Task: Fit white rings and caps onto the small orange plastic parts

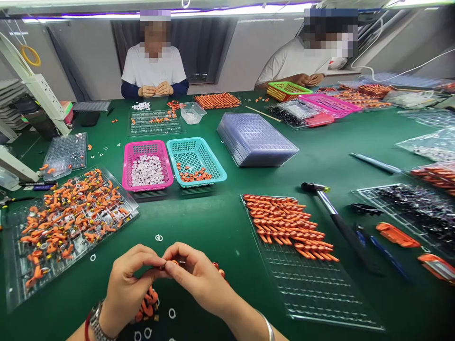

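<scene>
My left hand (130,279) and my right hand (197,279) meet at the fingertips above the green table. Both are closed in a pinch on a small orange part (173,262), mostly covered by the fingers. Below my left hand lies a small heap of orange parts (149,303), partly hidden by the wrist. A few more orange pieces (218,270) show behind my right hand. Loose white rings (172,313) are scattered on the table around the hands.
Left stands a tray of orange parts (71,213). Ahead are a pink basket (127,163) with white rings and a blue basket (216,161). Right lie a tray with rows of orange pieces (284,222) and a hammer (337,218). Two people (154,71) work across the table.
</scene>
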`<state>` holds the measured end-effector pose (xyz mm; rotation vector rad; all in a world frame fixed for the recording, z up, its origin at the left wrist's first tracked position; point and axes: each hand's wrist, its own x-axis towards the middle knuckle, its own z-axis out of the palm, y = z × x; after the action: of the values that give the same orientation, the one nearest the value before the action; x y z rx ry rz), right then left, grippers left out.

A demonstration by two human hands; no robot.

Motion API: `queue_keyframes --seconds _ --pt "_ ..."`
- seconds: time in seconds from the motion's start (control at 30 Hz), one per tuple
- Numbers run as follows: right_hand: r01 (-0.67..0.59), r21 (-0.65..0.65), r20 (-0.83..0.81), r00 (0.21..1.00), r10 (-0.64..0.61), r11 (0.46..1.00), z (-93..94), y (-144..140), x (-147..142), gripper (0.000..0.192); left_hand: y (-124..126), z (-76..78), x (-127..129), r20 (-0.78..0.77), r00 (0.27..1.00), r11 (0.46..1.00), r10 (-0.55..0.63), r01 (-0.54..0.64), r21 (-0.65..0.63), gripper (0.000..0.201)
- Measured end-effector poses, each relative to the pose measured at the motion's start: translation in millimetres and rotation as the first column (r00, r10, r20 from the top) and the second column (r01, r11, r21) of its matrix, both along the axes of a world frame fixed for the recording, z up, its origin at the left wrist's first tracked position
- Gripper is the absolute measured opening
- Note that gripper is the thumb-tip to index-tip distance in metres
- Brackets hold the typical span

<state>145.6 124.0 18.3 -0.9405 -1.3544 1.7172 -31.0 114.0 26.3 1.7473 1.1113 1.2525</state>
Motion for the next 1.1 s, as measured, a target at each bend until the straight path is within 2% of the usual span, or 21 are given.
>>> queue_keyframes --seconds 0.2,0.33,0.5,0.63,0.77,0.9,1.0,1.1 --pt "-0.073 0.031 -0.088 0.993 0.075 0.997 3.8 -2.0 -1.0 0.033 0.1 4.0 1.8 0.084 0.996 0.992 -0.014 0.024 -0.120 0.020" --pt "-0.056 0.038 -0.133 0.989 0.061 0.998 0.6 -5.4 -4.3 0.039 -1.5 2.8 3.6 0.148 0.989 0.982 0.006 0.022 -0.188 0.017" --pt "-0.038 -0.047 -0.197 0.980 0.028 0.998 -5.7 -7.6 -9.2 0.041 -0.9 1.3 4.9 0.206 0.978 0.969 0.017 0.035 -0.246 0.016" --pt "-0.037 -0.205 -0.331 0.943 -0.034 0.978 -5.4 -6.2 -12.0 0.036 -0.8 2.7 4.3 0.207 0.978 0.980 0.034 0.008 -0.199 0.013" --pt "-0.001 -0.257 -0.356 0.930 -0.093 0.966 -2.0 -3.0 -9.4 0.032 -1.6 3.2 2.7 0.178 0.983 0.994 0.034 -0.013 -0.113 0.011" --pt "0.036 -0.173 -0.249 0.965 -0.079 0.984 -0.4 -3.1 -6.2 0.027 -2.0 2.0 1.1 0.112 0.994 0.999 -0.009 0.015 -0.052 0.010" --pt "0.110 -0.014 -0.077 0.991 -0.110 0.994 1.5 -5.6 -5.9 0.017 -1.0 1.6 0.0 0.001 1.000 0.997 -0.025 0.025 0.066 0.013" --pt "0.153 0.167 0.110 0.979 -0.172 0.974 4.8 -6.9 -5.8 0.012 0.6 2.2 -0.8 -0.121 0.993 0.976 -0.004 0.030 0.214 0.016"
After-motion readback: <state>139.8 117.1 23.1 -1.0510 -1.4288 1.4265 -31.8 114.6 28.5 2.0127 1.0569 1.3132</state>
